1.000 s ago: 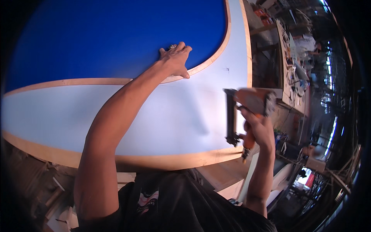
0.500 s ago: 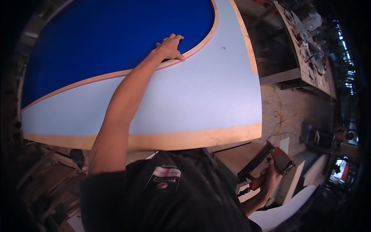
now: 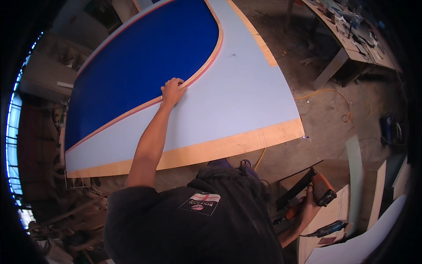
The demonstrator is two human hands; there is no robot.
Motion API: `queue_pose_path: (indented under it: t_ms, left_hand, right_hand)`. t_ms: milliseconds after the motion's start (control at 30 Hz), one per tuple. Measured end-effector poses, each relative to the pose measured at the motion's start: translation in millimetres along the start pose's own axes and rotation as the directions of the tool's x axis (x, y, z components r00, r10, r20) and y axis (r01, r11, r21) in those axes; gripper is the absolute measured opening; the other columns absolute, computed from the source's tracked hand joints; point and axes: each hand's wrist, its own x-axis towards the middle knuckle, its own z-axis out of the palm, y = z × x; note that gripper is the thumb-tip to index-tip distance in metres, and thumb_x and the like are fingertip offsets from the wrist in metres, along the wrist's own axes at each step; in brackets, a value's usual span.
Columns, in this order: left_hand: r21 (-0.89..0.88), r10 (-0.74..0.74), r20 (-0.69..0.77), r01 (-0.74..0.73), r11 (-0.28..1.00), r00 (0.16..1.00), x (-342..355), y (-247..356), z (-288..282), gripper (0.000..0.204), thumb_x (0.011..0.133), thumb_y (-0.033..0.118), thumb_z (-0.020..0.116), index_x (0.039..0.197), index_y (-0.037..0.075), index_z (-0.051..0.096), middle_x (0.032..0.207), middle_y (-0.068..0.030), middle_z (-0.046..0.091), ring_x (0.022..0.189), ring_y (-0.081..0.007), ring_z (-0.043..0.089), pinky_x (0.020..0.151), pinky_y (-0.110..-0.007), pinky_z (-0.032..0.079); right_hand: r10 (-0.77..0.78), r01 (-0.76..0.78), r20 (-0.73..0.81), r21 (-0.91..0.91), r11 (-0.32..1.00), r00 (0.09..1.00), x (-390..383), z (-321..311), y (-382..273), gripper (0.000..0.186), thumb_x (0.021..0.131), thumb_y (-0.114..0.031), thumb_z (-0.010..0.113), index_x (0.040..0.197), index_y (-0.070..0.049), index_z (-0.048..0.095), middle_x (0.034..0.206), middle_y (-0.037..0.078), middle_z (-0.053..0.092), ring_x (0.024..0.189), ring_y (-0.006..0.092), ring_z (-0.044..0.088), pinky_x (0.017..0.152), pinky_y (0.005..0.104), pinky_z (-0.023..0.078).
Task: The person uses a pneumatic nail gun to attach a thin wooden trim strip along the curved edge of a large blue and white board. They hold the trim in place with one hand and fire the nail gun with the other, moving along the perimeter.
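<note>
A large pale-blue board [image 3: 250,101] with bare plywood margins carries a dark blue inset [image 3: 136,53], bordered by a thin curved wooden strip [image 3: 205,66]. My left hand [image 3: 172,91] grips that strip along the lower curve, fingers curled over it onto the blue side. At the lower right, my right hand [image 3: 309,202] holds an orange-and-black nail gun [image 3: 322,188] away from the board, low over a wooden box [image 3: 371,185].
A cluttered workbench [image 3: 334,31] stands at upper right. A yellow hose [image 3: 334,90] crosses the concrete floor. An angle grinder [image 3: 329,229] rests on the box at lower right, beside a curved white panel [image 3: 360,248]. Scrap wood [image 3: 74,211] lies at lower left.
The view has swung, showing more floor and the left side. My left fingers have drawn closer together on the strip. The nail gun has left the board's surface and moved low to the right.
</note>
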Motion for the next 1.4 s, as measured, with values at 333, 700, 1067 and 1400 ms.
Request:
queue_pose_path:
  t_ms: [333,700,1067,1400]
  left_hand:
    - [0.164,-0.090,-0.008,0.090,0.982,0.996,5,-15,-10,0.023,0.087,0.022,0.083,0.109,0.013,0.082,0.120,-0.0070,0.075,0.126,-0.0293,0.062,0.100,-0.054,0.038]
    - [-0.011,0.015,0.105,-0.013,1.000,0.994,2,-37,-12,0.035,0.090,0.033,0.084,0.118,0.012,0.080,0.122,-0.0064,0.076,0.122,-0.0273,0.065,0.105,-0.048,0.041]
    - [-0.439,-0.063,0.072,0.089,0.894,0.995,34,-142,-53,0.038,0.102,0.031,0.074,0.131,0.007,0.075,0.120,-0.0119,0.076,0.107,-0.0228,0.070,0.099,-0.038,0.055]
    - [-0.531,0.423,0.169,-0.279,0.800,0.890,12,-140,-13,0.040,0.088,0.028,0.085,0.123,0.010,0.079,0.110,-0.0071,0.075,0.104,-0.0223,0.067,0.098,-0.040,0.051]
  right_hand:
    - [-0.107,0.107,-0.032,0.026,0.994,0.994,12,-8,16,0.035,0.098,-0.029,0.080,0.113,0.000,0.070,0.068,0.002,0.057,0.053,0.0113,0.051,0.047,0.0271,0.036]
    - [-0.111,0.119,0.078,-0.103,0.988,0.991,6,-5,5,0.037,0.104,-0.027,0.072,0.131,-0.002,0.073,0.090,0.004,0.065,0.058,0.0081,0.049,0.051,0.0255,0.035]
    - [-0.191,0.194,0.068,-0.038,0.980,0.979,-59,43,-28,0.045,0.106,-0.040,0.069,0.135,-0.005,0.070,0.110,0.007,0.071,0.057,0.0071,0.046,0.050,0.0247,0.036]
    - [-0.112,0.185,0.384,-0.159,0.970,0.917,-166,193,-116,0.041,0.105,-0.031,0.068,0.132,-0.001,0.066,0.118,0.010,0.071,0.072,0.0081,0.054,0.060,0.0242,0.041]
